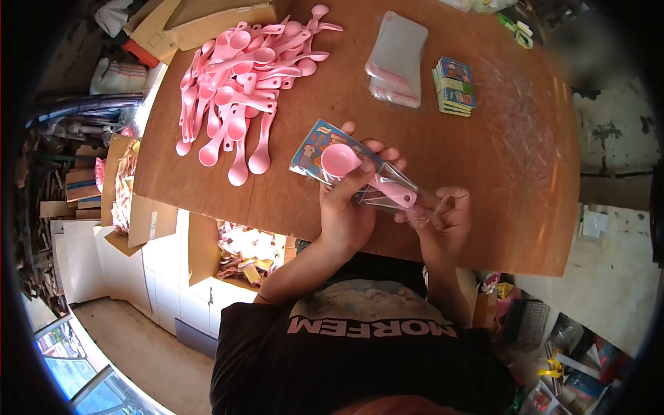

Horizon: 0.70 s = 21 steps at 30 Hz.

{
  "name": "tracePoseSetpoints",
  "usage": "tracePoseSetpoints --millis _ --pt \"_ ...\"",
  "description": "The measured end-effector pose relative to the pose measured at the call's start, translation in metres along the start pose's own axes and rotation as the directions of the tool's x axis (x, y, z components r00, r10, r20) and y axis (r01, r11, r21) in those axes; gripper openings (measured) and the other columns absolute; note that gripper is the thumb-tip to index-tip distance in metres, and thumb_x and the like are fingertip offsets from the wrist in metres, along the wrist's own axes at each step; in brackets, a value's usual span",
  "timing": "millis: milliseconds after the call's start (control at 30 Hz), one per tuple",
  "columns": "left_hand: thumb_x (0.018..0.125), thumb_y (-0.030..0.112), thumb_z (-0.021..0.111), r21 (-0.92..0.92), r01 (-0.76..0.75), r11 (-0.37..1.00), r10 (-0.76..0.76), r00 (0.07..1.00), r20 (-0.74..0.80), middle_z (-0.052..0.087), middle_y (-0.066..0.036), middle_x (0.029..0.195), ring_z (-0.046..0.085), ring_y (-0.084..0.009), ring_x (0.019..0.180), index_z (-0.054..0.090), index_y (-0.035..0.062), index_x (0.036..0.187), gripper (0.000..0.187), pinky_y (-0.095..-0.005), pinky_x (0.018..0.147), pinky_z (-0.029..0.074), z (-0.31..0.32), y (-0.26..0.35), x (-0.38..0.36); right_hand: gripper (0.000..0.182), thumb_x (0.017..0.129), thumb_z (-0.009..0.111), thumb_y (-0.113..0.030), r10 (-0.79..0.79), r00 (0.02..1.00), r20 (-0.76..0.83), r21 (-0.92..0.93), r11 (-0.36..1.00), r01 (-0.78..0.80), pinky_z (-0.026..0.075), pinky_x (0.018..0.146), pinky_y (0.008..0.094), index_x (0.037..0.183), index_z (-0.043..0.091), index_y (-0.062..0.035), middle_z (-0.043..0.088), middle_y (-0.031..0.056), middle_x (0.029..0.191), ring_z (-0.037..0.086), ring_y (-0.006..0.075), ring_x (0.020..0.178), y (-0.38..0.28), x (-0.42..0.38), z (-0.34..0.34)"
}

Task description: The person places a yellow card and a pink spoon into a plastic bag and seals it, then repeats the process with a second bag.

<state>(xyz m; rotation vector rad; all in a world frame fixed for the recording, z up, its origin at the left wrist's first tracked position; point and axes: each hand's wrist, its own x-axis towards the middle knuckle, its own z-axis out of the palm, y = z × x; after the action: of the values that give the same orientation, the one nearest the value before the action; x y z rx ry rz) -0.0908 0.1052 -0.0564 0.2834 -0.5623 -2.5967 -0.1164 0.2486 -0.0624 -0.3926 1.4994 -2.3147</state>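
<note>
My left hand (349,200) is closed round a clear plastic bag that holds a pink spoon (339,160) and a blue printed card (309,153). The spoon's round bowl lies over the card, and its handle points down to the right. At the bag's open-looking right end, my right hand (443,211) pinches the clear film with bent fingers. A large heap of pink spoons (242,69) lies on the brown table (332,90), up and left of my hands.
Flat clear bags (399,59) lie at the table's far side, beside a stack of printed cards (454,86). Thin plastic strips (519,124) are scattered on the right. Green-handled scissors (515,31) rest at the far edge. A box of packed items (249,256) stands below the near edge.
</note>
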Motion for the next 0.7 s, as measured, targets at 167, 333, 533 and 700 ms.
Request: tracePoseSetpoints --millis 167,333,533,700 --pt "0.09 0.01 0.056 -0.074 0.306 0.949 -0.31 0.95 -0.048 0.057 -0.015 0.116 0.057 -0.0328 0.114 0.039 0.0078 0.135 0.047 -0.053 0.102 0.044 -0.005 -0.005 0.001 0.037 0.075 0.077 0.0 -0.681 0.702 0.208 -0.729 0.37 0.576 0.053 0.079 0.0378 0.107 0.059 -0.0015 0.062 0.0144 0.104 0.063 0.0271 0.089 -0.019 0.021 -0.005" --pt "0.093 0.057 0.052 -0.032 0.68 0.733 -0.616 0.683 0.393 0.044 -0.017 0.14 0.047 -0.0296 0.128 0.04 0.0074 0.135 0.066 -0.05 0.103 0.042 -0.007 0.0 0.001 0.022 0.075 0.075 0.001 -0.615 0.618 0.49 -0.596 0.281 0.752 0.051 0.078 0.0379 0.094 0.064 -0.0009 0.062 0.0154 0.101 0.061 0.0298 0.089 -0.07 0.031 -0.016" --pt "0.09 0.039 0.066 0.714 0.359 0.601 -0.792 0.388 0.471 0.057 -0.016 0.124 0.058 -0.0228 0.113 0.05 0.0006 0.131 0.059 -0.0345 0.094 0.048 -0.008 0.035 -0.008 0.016 0.075 0.073 0.004 -0.523 0.714 0.466 -0.795 0.107 0.597 0.052 0.067 0.0299 0.09 0.068 -0.0008 0.065 0.0122 0.085 0.065 0.0215 0.077 -0.098 0.055 -0.002" --pt "0.09 0.005 0.066 0.832 -0.289 0.473 -0.263 0.855 0.446 0.058 -0.01 0.114 0.057 -0.0166 0.108 0.053 -0.0027 0.124 0.038 -0.0312 0.092 0.047 -0.005 0.04 -0.012 0.011 0.08 0.072 0.001 -0.446 0.789 0.422 -0.746 0.324 0.582 0.051 0.06 0.0237 0.091 0.068 -0.0006 0.068 0.0078 0.076 0.067 0.0125 0.068 -0.098 0.055 0.014"
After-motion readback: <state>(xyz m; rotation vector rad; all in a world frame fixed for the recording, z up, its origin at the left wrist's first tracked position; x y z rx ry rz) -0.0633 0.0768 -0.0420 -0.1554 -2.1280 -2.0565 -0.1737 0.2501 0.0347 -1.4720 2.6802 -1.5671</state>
